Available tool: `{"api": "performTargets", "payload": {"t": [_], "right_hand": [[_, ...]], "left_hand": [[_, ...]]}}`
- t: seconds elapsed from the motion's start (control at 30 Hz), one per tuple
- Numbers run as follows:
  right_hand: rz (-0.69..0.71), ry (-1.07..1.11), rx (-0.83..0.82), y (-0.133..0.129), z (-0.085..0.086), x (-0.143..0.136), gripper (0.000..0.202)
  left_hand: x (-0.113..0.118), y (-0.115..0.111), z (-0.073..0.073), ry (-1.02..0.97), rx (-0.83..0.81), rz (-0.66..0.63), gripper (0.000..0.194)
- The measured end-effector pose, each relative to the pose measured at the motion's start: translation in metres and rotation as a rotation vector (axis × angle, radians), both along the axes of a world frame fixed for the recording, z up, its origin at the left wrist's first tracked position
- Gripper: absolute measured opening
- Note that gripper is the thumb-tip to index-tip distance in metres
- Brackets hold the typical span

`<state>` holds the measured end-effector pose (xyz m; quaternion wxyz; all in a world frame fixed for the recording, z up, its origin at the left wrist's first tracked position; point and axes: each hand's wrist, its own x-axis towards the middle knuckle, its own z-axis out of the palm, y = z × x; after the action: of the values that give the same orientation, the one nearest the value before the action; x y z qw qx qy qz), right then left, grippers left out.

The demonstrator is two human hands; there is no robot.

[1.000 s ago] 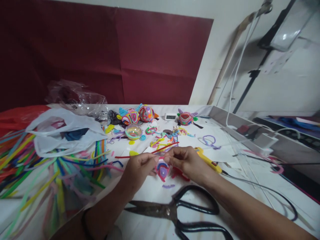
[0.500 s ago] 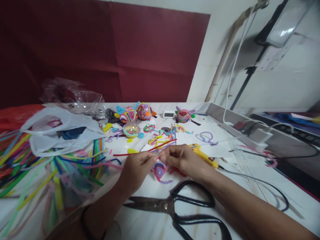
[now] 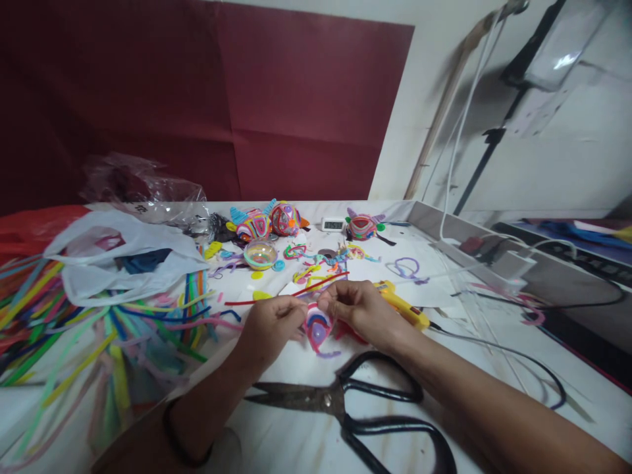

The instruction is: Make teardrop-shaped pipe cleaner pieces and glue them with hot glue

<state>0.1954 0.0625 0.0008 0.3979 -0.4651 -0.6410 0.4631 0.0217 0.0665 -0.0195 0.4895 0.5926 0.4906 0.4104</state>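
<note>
A small pink piece [image 3: 318, 329] with a purple centre and a blue curve hangs between my two hands. My left hand [image 3: 274, 329] pinches its upper left edge, and my right hand [image 3: 358, 313] pinches its upper right edge. A purple strand trails from its lower tip. Long red pipe cleaners [image 3: 316, 287] lie just behind my fingers. In front of the hands rest large black-handled scissors [image 3: 333, 400], blades pointing left. The yellow glue gun [image 3: 402, 306] lies beyond my right wrist.
Many coloured pipe cleaners [image 3: 118, 329] and a white plastic bag [image 3: 131, 260] cover the left side. Decorated balls [image 3: 364, 227], a small clock [image 3: 333, 224] and a round container [image 3: 260, 255] stand behind. Cables and a power strip [image 3: 486, 266] are at right.
My hands have moved slightly apart, showing more of the pink piece between them. Both still pinch its upper part.
</note>
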Motion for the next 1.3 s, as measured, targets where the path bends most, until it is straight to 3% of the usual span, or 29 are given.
{"api": "performTargets", "payload": {"t": [0.53, 0.8, 1.3], "right_hand": [[0.058, -0.015, -0.033, 0.0007, -0.0036, 0.0009, 0.04], [0.036, 0.016, -0.037, 0.0016, -0.0073, -0.0001, 0.04], [0.049, -0.035, -0.034, 0.0032, -0.007, 0.007, 0.031]], "left_hand": [[-0.0028, -0.0005, -0.0062, 0.161, 0.143, -0.025, 0.021], [0.0008, -0.0025, -0.0006, 0.081, 0.031, -0.014, 0.018], [-0.0007, 0.0002, -0.0018, 0.074, 0.034, 0.023, 0.021]]}}
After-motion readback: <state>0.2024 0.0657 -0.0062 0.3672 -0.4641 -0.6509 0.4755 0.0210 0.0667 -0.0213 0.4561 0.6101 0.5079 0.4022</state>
